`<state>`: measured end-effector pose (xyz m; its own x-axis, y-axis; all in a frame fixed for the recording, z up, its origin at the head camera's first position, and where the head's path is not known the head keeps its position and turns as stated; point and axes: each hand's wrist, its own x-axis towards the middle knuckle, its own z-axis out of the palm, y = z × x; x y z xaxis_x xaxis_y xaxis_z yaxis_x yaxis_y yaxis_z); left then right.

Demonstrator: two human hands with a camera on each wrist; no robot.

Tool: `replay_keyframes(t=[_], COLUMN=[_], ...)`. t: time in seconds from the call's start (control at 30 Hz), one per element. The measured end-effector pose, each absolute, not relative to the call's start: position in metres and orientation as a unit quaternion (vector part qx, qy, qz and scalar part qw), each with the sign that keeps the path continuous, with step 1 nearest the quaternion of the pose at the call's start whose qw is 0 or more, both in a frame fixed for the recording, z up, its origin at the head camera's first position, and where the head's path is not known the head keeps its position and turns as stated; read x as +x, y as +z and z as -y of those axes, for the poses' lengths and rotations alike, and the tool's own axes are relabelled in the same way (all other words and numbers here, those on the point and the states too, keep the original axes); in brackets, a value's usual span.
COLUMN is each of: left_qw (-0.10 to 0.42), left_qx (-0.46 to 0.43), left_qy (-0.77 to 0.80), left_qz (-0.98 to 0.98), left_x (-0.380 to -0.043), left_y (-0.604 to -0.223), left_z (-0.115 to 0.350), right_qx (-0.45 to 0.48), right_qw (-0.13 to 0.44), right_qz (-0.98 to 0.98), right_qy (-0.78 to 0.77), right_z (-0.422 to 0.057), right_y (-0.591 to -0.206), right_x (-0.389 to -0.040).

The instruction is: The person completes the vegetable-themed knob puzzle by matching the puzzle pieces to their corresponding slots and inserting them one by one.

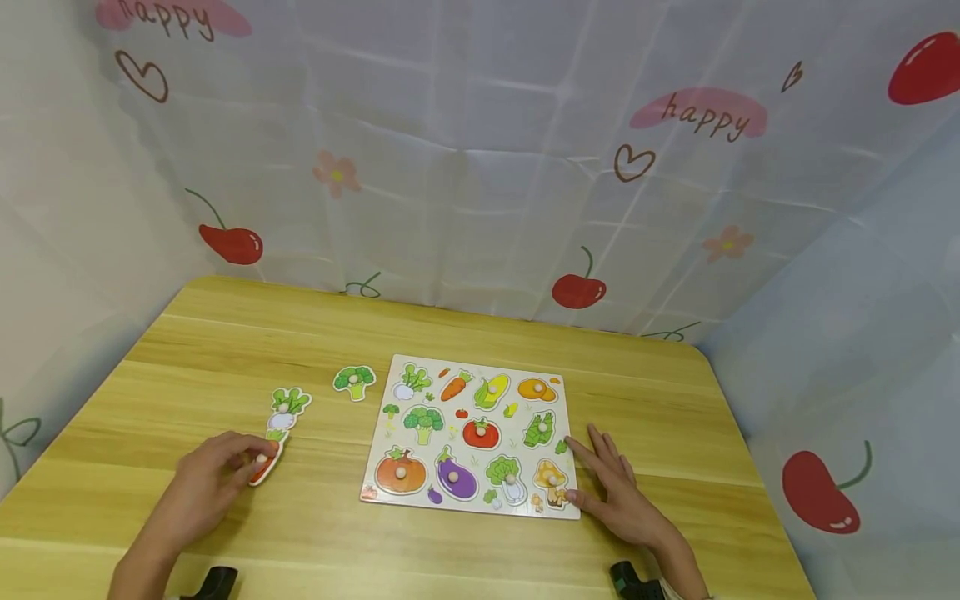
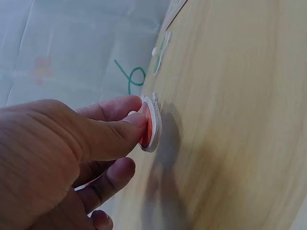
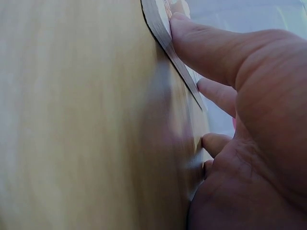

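By its small knob, my left hand (image 1: 206,479) pinches a carrot puzzle piece (image 2: 148,127) between thumb and fingertips. That carrot is tilted just over the table, its leafy top right at the white radish piece (image 1: 282,422). A broccoli piece (image 1: 354,380) lies farther up, left of the white vegetable puzzle board (image 1: 480,502). My right hand (image 1: 618,496) rests at the board's right edge, fingers extended. Its thumb and index fingertip touch the board near the mushroom piece (image 1: 552,477), while the other fingers reach down beside the edge.
Knobbed pieces sit in the board, among them a tomato (image 1: 481,433), an eggplant (image 1: 457,479) and a pumpkin (image 1: 401,475). Its radish, carrot and broccoli pictures show no knobs. The wooden table (image 1: 480,558) ends at a printed curtain (image 1: 450,208) behind.
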<state>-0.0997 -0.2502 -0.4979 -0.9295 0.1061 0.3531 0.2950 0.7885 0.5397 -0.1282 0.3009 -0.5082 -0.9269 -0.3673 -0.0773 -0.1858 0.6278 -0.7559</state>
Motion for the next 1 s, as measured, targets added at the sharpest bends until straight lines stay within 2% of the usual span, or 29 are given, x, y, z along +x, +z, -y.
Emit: replay_keyframes(t=[0.5,0.73,1.0], left_qw=[0.153,0.093,0.053], left_qx=[-0.149,-0.143,-0.152], left_qy=[-0.309,-0.318,-0.321], left_qz=[0.927,0.933,0.933], left_x=[-0.122,-0.136,-0.157], left_y=[-0.489,-0.483,-0.481], left_z=[0.217,0.199,0.179], right_qx=[-0.159,-0.158,-0.153], right_qw=[0.108,0.106,0.107], right_qz=[-0.897,-0.898,-0.899], right_qy=[-0.399,-0.397,-0.397], right_z=[-0.3,-0.3,-0.299], right_y=[-0.509,-0.509,-0.508], right_x=[-0.128,-0.128,-0.127])
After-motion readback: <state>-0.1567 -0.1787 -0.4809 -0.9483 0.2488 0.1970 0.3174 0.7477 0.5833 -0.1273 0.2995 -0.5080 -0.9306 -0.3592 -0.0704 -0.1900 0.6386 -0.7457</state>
